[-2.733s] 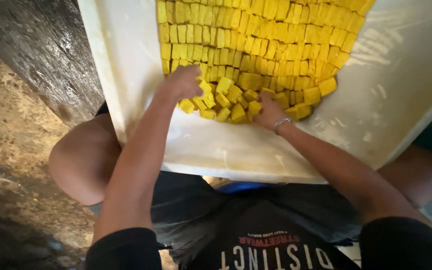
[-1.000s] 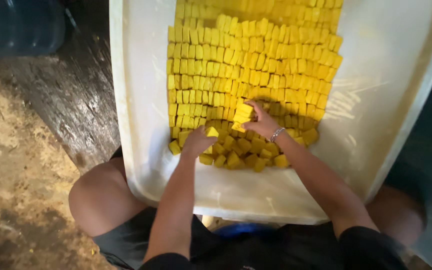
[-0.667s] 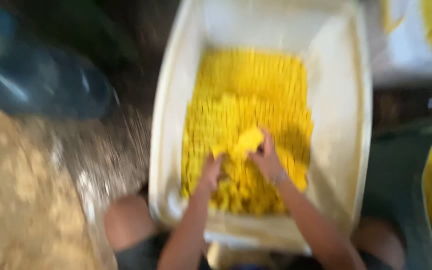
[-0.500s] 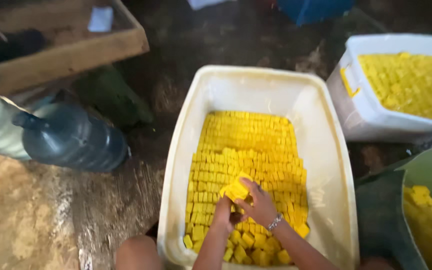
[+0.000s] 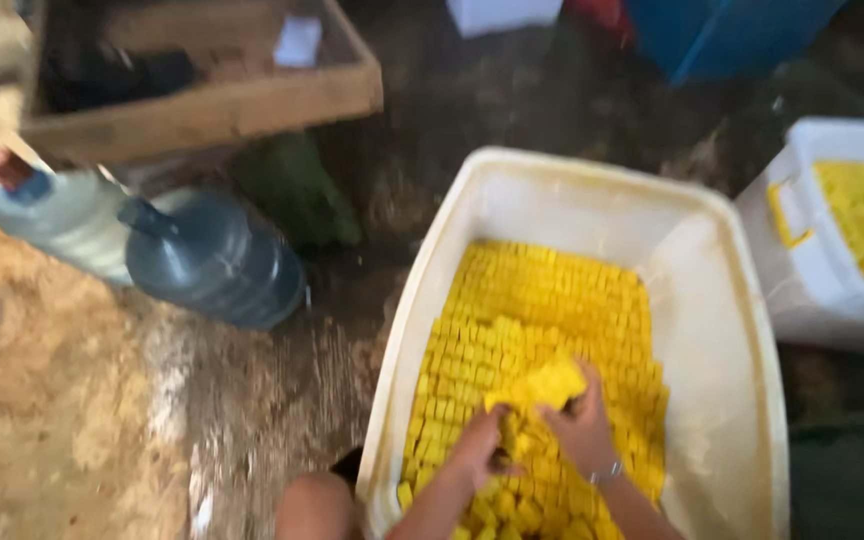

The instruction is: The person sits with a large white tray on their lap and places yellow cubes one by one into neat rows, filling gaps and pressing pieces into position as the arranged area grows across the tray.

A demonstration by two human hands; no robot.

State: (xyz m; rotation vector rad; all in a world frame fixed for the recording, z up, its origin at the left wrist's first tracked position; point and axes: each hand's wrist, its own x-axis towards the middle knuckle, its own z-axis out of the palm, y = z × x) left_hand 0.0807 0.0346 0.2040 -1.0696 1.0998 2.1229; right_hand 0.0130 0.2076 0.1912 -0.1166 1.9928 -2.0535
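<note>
Low in the frame's middle, both hands work in a white plastic tub lined with rows of yellow cubes. The step looks like gathering loose cubes; laying them neatly needs a gentle grip. The right hand curls its fingers around a clump of cubes. The left hand presses that clump, fingers bent; blur hides its grip.

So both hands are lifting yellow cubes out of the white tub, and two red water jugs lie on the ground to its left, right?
Not quite: the head view shows the water jugs are blue, not red. Both the left hand and right hand do grip yellow cubes over the white tub.
</note>
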